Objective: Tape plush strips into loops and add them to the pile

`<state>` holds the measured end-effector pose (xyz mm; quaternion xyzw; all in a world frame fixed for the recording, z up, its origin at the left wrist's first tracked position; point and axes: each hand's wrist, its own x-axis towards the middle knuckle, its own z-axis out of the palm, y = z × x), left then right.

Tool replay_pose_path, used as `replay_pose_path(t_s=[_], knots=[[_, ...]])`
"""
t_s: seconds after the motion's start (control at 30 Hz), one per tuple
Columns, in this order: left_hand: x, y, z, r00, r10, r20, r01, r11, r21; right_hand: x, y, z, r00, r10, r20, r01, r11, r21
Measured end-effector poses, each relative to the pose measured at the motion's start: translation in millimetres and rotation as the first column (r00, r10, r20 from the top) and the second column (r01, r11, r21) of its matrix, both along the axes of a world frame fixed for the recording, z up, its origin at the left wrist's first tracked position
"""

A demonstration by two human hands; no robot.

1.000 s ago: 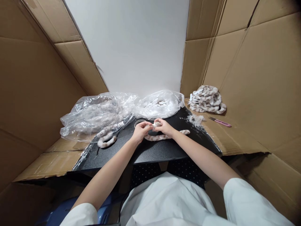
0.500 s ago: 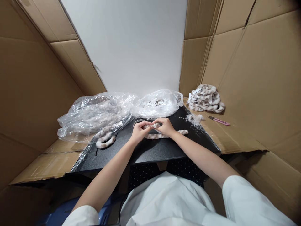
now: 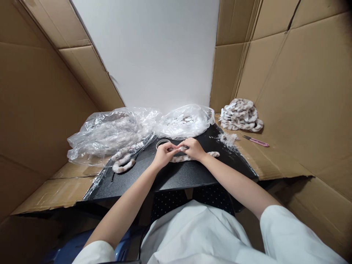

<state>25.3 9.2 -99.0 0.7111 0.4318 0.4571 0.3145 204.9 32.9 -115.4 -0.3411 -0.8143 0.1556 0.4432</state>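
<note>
Over the middle of the black table, my left hand (image 3: 163, 154) and my right hand (image 3: 194, 150) meet with fingers pinched together. Both are closed on a furry strip (image 3: 179, 159), mottled white and brown. Part of the strip curves below my fingers, and a piece (image 3: 213, 154) shows beyond my right wrist. A thin pale curved band (image 3: 162, 141) stands out behind my left fingers; I cannot tell whether it joins the strip. My fingers hide the pinched spot.
At the back lie a clear plastic bag (image 3: 107, 134) of furry material and another bag (image 3: 183, 123) with white tags. A furry loop (image 3: 123, 165) rests at left. On the right are a pile of furry strips (image 3: 240, 114), loose fluff (image 3: 228, 138) and pink-handled snips (image 3: 256, 140). Cardboard walls (image 3: 308, 91) stand around.
My fingertips have drawn closer together, and less of the pinched furry part shows between them. Everything else on the table stays where it was.
</note>
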Motion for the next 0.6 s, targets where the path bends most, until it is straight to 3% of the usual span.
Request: replay_pose_path(t_s=[0.17, 0.33, 0.5, 0.6], knots=[[-0.4, 0.7, -0.2, 0.996, -0.036, 0.077, 0.054, 0.969, -0.240, 0.7, 2.7, -3.9, 0.994, 0.014, 0.111, -0.027, 0.993, 0.113], [-1.4, 2.8, -3.2, 0.982, -0.033, 0.188, 0.115, 0.890, -0.442, 1.1, 3.2, -4.0, 0.982, -0.028, 0.188, -0.009, 0.981, 0.194], [-2.8, 4.0, -0.8, 0.974, -0.010, 0.225, 0.133, 0.833, -0.537, -0.6, -0.8, -1.5, 0.981, -0.002, 0.192, -0.035, 0.981, 0.188], [-1.4, 3.9, 0.5, 0.965, -0.004, 0.263, 0.151, 0.827, -0.542, -2.9, -1.6, -1.3, 0.990, -0.017, 0.141, -0.004, 0.989, 0.149]])
